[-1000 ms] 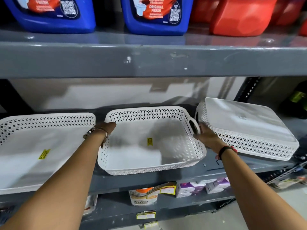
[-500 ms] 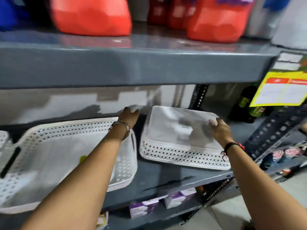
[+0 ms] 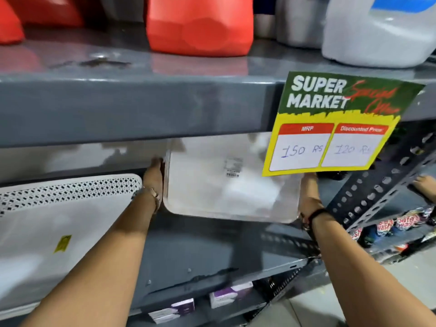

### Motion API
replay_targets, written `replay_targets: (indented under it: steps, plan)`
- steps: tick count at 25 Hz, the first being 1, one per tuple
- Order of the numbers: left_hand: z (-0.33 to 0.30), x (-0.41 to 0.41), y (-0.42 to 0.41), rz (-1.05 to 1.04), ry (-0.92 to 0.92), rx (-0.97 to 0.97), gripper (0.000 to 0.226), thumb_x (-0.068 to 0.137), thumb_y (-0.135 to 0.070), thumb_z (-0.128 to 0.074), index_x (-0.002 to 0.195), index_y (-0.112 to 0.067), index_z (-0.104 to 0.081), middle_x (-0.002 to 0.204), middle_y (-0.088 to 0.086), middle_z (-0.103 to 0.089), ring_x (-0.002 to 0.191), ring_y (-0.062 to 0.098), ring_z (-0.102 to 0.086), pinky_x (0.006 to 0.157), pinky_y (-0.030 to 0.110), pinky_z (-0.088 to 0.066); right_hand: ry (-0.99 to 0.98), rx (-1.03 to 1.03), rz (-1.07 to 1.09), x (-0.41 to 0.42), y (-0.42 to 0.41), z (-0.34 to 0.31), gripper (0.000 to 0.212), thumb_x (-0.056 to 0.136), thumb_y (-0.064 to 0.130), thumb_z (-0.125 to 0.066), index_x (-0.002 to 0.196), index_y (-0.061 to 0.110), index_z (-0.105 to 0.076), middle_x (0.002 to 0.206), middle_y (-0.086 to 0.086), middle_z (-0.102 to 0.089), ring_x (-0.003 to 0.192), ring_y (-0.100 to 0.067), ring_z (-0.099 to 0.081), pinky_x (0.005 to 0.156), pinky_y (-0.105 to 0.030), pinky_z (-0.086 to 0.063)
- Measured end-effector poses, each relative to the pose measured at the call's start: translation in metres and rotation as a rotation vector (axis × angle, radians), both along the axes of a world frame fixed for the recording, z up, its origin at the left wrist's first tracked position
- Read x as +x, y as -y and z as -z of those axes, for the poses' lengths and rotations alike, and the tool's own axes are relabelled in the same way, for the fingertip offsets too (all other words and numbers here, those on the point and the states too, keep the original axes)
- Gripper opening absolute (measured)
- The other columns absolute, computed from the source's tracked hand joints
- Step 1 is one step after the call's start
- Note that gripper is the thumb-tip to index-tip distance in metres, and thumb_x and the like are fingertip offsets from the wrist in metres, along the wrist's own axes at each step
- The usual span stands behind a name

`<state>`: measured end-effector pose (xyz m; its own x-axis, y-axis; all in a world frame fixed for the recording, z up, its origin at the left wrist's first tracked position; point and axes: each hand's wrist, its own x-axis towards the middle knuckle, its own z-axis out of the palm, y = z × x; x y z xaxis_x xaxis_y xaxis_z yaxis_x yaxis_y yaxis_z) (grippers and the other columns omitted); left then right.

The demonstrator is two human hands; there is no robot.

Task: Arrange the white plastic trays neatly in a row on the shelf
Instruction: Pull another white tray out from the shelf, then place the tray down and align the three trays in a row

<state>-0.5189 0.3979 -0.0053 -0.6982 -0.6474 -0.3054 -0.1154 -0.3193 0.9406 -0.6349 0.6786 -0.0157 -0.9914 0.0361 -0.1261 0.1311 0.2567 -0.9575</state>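
An upside-down white plastic tray [image 3: 224,187] is lifted off the grey shelf [image 3: 212,253] and tilted, so its flat bottom with a barcode label faces me. My left hand [image 3: 154,178] grips its left edge and my right hand [image 3: 310,192] grips its right edge. Its upper part is hidden behind the upper shelf beam and the price sign. Another white tray [image 3: 59,223] with a perforated rim and a yellow sticker sits upright on the shelf to the left, beside my left wrist.
A thick grey shelf beam [image 3: 141,107] runs just above the tray, carrying red jugs [image 3: 200,27] and a white jug [image 3: 377,31]. A yellow-green price sign [image 3: 335,128] hangs at the right. A perforated upright [image 3: 377,192] bounds the right side. Small boxes [image 3: 224,296] sit on the shelf below.
My view swung right and closer. Both hands closed on the sides of the upside-down tray and raised it off the shelf, tilting its bottom toward me.
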Motion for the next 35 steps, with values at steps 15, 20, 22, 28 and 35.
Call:
replay_targets:
  steps: [15, 20, 22, 28, 35]
  plan:
    - [-0.018, 0.06, 0.023, 0.437, 0.71, -0.557, 0.02, 0.091, 0.007, -0.04, 0.085, 0.005, -0.059, 0.049, 0.014, -0.065, 0.021, 0.015, -0.056, 0.031, 0.021, -0.049, 0.119, 0.482, -0.191, 0.038, -0.024, 0.006, 0.03, 0.088, 0.017, -0.053, 0.113, 0.002, -0.061, 0.102, -0.017, -0.069, 0.099, -0.032, -0.061, 0.086, -0.038, -0.045]
    - [-0.009, 0.064, 0.016, 0.54, 0.879, -0.851, 0.022, 0.087, -0.006, -0.053, 0.071, 0.004, -0.063, 0.044, 0.004, -0.069, 0.054, 0.013, -0.053, 0.038, 0.015, -0.046, 0.069, 0.556, -0.098, 0.045, -0.022, 0.022, 0.033, 0.092, 0.02, -0.046, 0.117, 0.002, -0.057, 0.113, -0.025, -0.063, 0.09, -0.031, -0.056, 0.076, -0.037, -0.043]
    - [-0.004, 0.069, 0.012, 0.5, 0.82, -0.781, 0.03, 0.092, -0.002, -0.044, 0.114, 0.013, -0.056, 0.113, 0.018, -0.067, 0.092, 0.028, -0.064, 0.054, 0.012, -0.054, 0.102, 0.587, -0.107, 0.044, -0.025, 0.024, 0.031, 0.092, 0.015, -0.045, 0.119, 0.003, -0.055, 0.106, -0.024, -0.062, 0.084, -0.027, -0.052, 0.072, -0.033, -0.039]
    - [-0.021, 0.079, 0.007, 0.263, 0.664, -1.139, 0.036, 0.09, -0.012, -0.047, 0.122, 0.005, -0.053, 0.13, 0.023, -0.054, 0.12, 0.036, -0.053, 0.099, 0.039, -0.044, -0.292, 0.834, -0.137, 0.068, 0.033, 0.005, 0.047, 0.09, 0.012, -0.046, 0.134, 0.0, -0.035, 0.137, -0.026, -0.043, 0.125, -0.04, -0.04, 0.105, -0.044, -0.035]
    - [0.008, 0.204, 0.116, -0.029, 0.865, -1.302, 0.051, 0.09, -0.021, -0.047, 0.138, -0.008, -0.038, 0.145, 0.016, -0.039, 0.134, 0.032, -0.035, 0.113, 0.045, -0.021, -0.126, 0.438, -0.731, 0.179, 0.206, 0.009, 0.059, 0.094, 0.039, -0.037, 0.142, 0.007, -0.026, 0.151, -0.01, -0.031, 0.139, -0.024, -0.029, 0.113, -0.028, -0.021]
